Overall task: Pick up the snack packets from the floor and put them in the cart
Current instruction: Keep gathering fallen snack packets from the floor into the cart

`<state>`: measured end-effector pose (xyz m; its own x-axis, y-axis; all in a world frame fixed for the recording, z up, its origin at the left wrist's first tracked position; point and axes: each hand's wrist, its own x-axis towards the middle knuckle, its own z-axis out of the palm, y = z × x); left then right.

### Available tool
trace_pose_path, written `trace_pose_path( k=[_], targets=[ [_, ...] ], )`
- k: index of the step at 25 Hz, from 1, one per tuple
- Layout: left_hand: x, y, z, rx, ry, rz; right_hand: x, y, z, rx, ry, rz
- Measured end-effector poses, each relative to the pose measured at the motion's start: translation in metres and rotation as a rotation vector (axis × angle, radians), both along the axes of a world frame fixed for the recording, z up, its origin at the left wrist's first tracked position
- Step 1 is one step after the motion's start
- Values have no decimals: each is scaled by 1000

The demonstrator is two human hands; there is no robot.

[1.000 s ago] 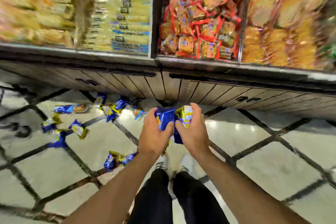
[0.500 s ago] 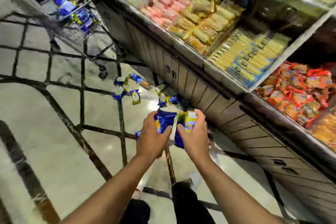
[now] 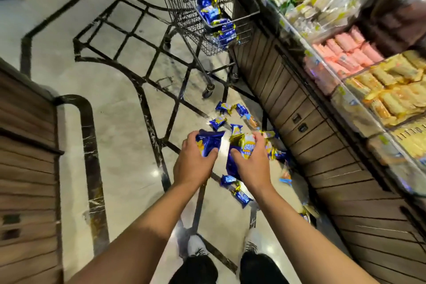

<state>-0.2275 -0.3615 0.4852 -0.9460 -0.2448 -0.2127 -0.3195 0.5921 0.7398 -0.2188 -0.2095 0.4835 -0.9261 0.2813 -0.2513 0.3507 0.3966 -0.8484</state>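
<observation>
Hands fill the middle of the head view, each carrying part of the load: the left hand (image 3: 194,161) has its fingers curled round a crinkled blue foil snack packet (image 3: 208,144), and the right hand (image 3: 250,161) is clamped on a bundle of blue-and-gold foil packets (image 3: 239,148) held just beside it. Half a second ago the two hands pressed their packets together as one cluster; now they are slightly apart, each with its own grip. The view has also swung, so the black wire shopping cart (image 3: 184,7) that sat off in the upper left corner then now stands straight ahead, well apart from the hands, beside the wooden shelf base (image 3: 299,122). Several blue packets already in the cart (image 3: 214,21) lie in its basket. That suggests the person has turned to carry this handful over and the drop is the next step. More loose blue packets on the floor (image 3: 230,113) lie between the hands and the cart, with others nearer the feet, so further trips remain
</observation>
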Motion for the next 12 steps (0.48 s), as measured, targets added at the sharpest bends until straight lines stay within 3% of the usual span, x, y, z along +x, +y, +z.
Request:
trace_pose_path(
  k=[12],
  targets=[
    [-95, -126, 24, 29, 23, 361, -145, -128, 16, -30, 47, 309]
  ],
)
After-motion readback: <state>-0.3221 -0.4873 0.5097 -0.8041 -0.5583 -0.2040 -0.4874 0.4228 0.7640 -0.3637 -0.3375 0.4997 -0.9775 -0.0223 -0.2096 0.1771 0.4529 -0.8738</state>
